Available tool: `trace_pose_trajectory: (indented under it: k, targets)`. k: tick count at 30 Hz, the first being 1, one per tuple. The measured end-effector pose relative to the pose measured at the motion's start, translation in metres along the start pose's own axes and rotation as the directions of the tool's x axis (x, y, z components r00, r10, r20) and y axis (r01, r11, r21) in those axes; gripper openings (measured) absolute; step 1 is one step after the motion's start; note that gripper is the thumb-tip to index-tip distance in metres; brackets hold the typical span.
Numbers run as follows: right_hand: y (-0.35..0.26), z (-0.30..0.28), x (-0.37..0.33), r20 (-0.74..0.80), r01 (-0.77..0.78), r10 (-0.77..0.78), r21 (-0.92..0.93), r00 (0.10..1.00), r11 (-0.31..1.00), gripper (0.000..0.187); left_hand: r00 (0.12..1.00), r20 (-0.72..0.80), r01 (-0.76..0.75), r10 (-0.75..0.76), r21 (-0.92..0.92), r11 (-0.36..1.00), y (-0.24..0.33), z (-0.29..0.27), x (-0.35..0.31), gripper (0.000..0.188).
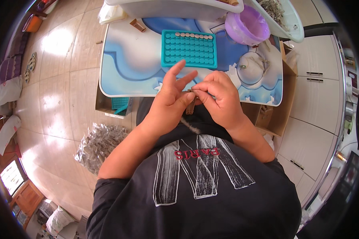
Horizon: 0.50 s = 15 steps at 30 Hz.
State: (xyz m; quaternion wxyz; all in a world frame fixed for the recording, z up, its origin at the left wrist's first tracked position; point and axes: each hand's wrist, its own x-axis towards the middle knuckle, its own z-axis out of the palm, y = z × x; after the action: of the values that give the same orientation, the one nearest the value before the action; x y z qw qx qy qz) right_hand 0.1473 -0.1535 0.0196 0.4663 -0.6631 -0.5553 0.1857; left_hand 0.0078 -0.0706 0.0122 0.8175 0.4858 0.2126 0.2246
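Observation:
A small brown see-through piece [190, 106], narrow and box-like, is held between my hands just in front of the table's near edge. My left hand [170, 95] steadies it with the thumb, while two of its fingers stick up and apart. At the piece's upper end, the thumb and forefinger of my right hand [219, 95] pinch together; anything tiny between those fingertips is hidden. A thin grey fuzzy strand [190, 126] hangs below the piece against my black shirt. Beyond my hands lies a teal tray [163, 51] of round cavities, with several pale discs [193, 36] along its far row.
Another brown piece [138, 25] lies at the table's [125, 47] far left. A purple bowl [247, 26], a white bin [171, 10] and a clear round dish [251, 67] with strands stand around the tray. A bag of grey bundles [99, 145] sits on the floor.

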Motion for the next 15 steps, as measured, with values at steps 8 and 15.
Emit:
trace_pose_trajectory:
  k: [8,15]
  targets:
    - [0.001,0.001,0.027,0.025,0.171,-0.169,-0.183,0.985,0.968,0.007,0.939,-0.082,0.32,-0.335,-0.154,0.935,0.016,-0.021,0.008,0.025]
    - [0.034,0.01,0.095,-0.127,0.11,-0.164,-0.35,0.978,0.93,0.01,0.928,-0.225,0.239,-0.298,-0.253,0.937,0.018,-0.041,0.023,0.027]
